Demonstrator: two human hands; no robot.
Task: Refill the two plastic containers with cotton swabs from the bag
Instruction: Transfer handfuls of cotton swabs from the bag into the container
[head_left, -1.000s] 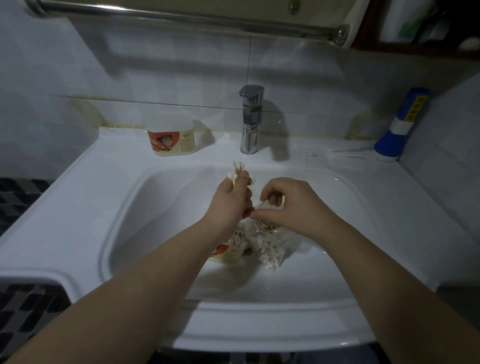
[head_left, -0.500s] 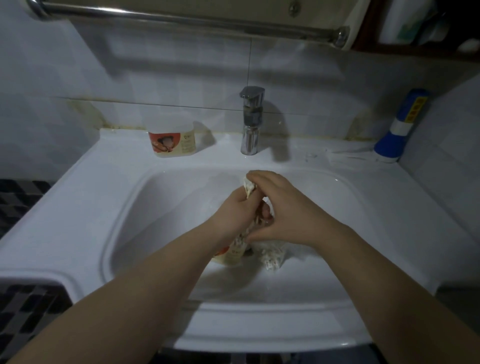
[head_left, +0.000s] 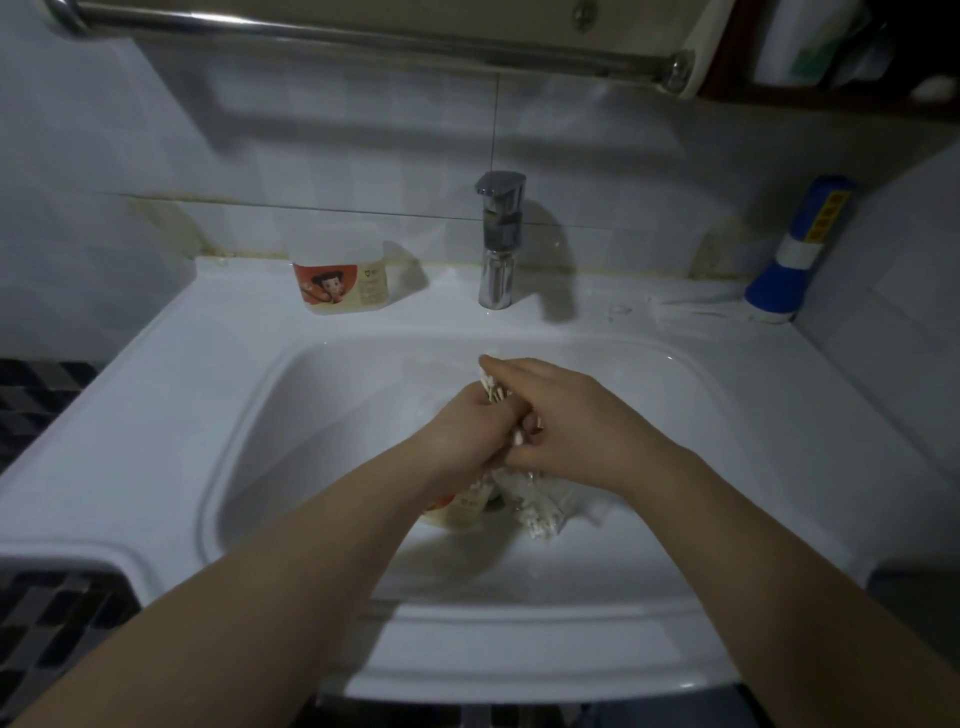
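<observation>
- Now the left hand (head_left: 467, 432) grips bundled white-tipped cotton swabs (head_left: 491, 388); the right hand (head_left: 566, 415), at three o'clock, curls fingers over them.
- Earlier the hands were apart.

Recorded were one tap (head_left: 498, 239); two containers, first container (head_left: 340, 280) left of tap, second container (head_left: 460, 512) before it; one bag (head_left: 543, 512) before tap; one torch (head_left: 795, 254) right of tap.

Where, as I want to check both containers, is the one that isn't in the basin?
In the head view, the labelled plastic container stands upright on the sink's back ledge, left of the faucet and against the tiled wall.
</observation>
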